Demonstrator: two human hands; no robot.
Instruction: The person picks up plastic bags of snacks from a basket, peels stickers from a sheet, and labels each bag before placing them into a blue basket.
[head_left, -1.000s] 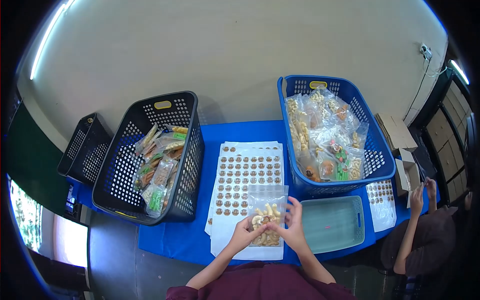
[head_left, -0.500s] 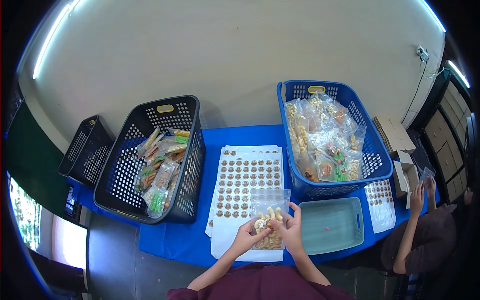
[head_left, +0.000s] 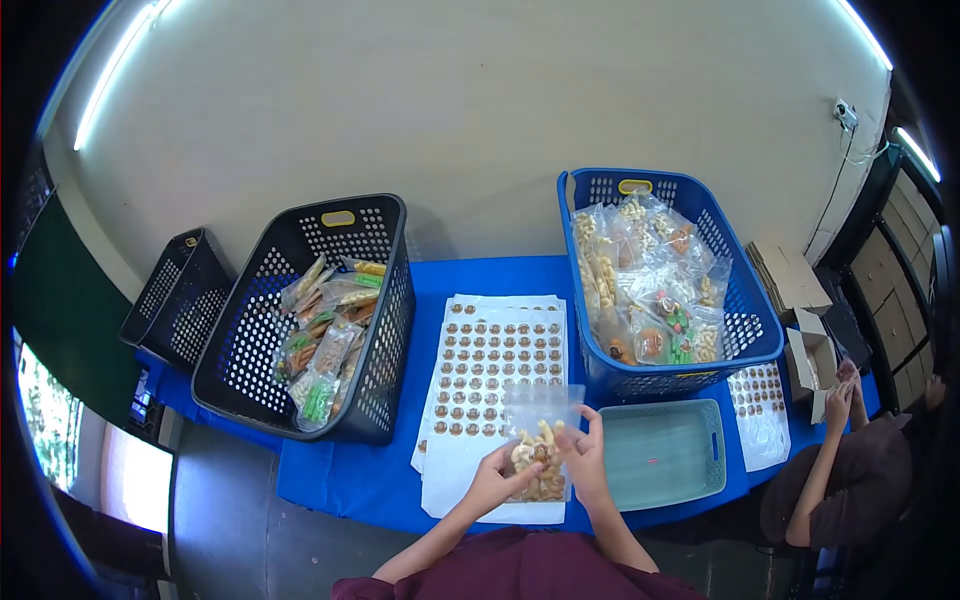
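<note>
A clear zip bag (head_left: 540, 488) of pale, curled snack pieces stands upright before me, its flat top strip (head_left: 540, 402) pointing away. A small round brown label (head_left: 541, 453) shows on its front. My left hand (head_left: 497, 482) is closed on the bag's lower left side, thumb across the front. At the right edge, my right hand (head_left: 588, 465) grips the bag with its index finger stretched up along the side; its thumb is smeared by motion. Under the bag lie white sheets of round brown stickers (head_left: 470, 385).
On the blue-covered table (head_left: 440, 285) stand a black basket (head_left: 398, 330) and a blue basket (head_left: 665, 385), both holding snack bags. A pale green tray (head_left: 660, 460) lies right of my hands. Further right are another sticker sheet (head_left: 760, 440), cardboard boxes (head_left: 790, 275) and another person's hands (head_left: 845, 385).
My right thumb has lifted off the label on the bag's front, uncovering it. The bag stays nearly in place. At right, the other person's hands have lowered slightly.
</note>
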